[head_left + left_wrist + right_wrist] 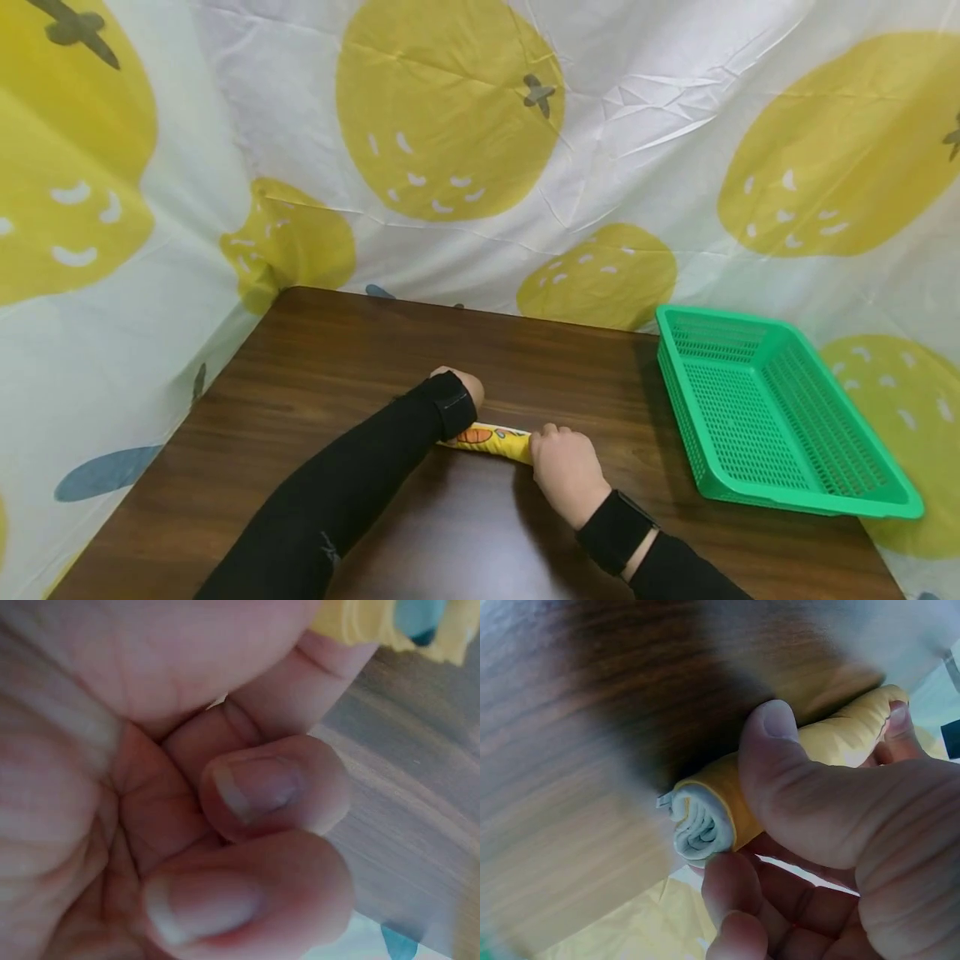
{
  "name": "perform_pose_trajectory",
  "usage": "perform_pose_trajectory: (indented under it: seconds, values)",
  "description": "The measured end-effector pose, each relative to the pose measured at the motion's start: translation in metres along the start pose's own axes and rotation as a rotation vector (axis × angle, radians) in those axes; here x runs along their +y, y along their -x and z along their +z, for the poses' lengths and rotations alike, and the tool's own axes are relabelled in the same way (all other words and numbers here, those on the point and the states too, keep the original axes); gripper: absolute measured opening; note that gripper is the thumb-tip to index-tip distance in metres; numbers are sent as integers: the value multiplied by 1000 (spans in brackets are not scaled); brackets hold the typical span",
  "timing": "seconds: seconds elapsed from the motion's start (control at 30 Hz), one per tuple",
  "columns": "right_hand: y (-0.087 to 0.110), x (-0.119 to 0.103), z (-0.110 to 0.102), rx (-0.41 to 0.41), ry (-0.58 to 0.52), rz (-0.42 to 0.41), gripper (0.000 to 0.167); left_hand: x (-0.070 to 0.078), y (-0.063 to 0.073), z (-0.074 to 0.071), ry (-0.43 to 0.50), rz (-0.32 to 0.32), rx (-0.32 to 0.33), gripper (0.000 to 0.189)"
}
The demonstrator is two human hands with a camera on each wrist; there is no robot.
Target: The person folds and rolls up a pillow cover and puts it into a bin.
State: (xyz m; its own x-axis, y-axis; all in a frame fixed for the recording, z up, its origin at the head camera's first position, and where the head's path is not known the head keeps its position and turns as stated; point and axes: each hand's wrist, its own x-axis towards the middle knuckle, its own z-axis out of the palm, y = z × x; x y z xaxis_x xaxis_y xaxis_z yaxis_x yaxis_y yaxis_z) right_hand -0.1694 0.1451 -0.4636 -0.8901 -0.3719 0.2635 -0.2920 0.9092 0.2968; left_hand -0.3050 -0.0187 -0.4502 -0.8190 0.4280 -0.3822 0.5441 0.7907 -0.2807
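Note:
A yellow cloth (498, 442) with a colourful print lies rolled into a narrow tube on the brown table. At its left end, my left hand (467, 385) grips the roll, mostly hidden behind the black sleeve and wrist strap. My right hand (566, 471) holds the other end between thumb and fingers. In the right wrist view, the roll's end (701, 825) shows pale inner layers coiled inside the yellow outside, with a small tag sticking out. A bit of the yellow cloth (431, 630) appears above the curled fingers in the left wrist view.
A green plastic basket (678, 408) with slotted walls stands at the table's right side. The brown wooden table (337, 342) meets a white curtain (645, 167) printed with yellow fruit along its back and left edges.

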Motion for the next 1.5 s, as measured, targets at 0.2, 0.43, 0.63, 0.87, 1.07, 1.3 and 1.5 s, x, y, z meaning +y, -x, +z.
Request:
perform_pose_trajectory:
  seconds: [0.2,0.43,0.63,0.87,1.07,1.3,1.5]
  values:
    - [-2,0,2,51,9,-11,14,-7,0,-5,-145,92,-41,37]
    - [-3,0,3,52,20,-22,11,-15,2,0,-154,156,-3,45]
    - [-4,1,1,11,-54,-26,12,-20,-2,3,-96,157,-37,49]
    - [-17,14,0,-115,-150,-48,20,-38,-40,34,25,133,24,69]
    - [-43,34,-2,-320,-286,-71,19,-57,-47,58,152,170,178,77]
    - [-75,52,-3,-607,-348,-131,17,-33,39,26,207,193,287,38]
    - [-94,58,2,-779,-374,-175,43,-15,69,41,124,171,525,38]
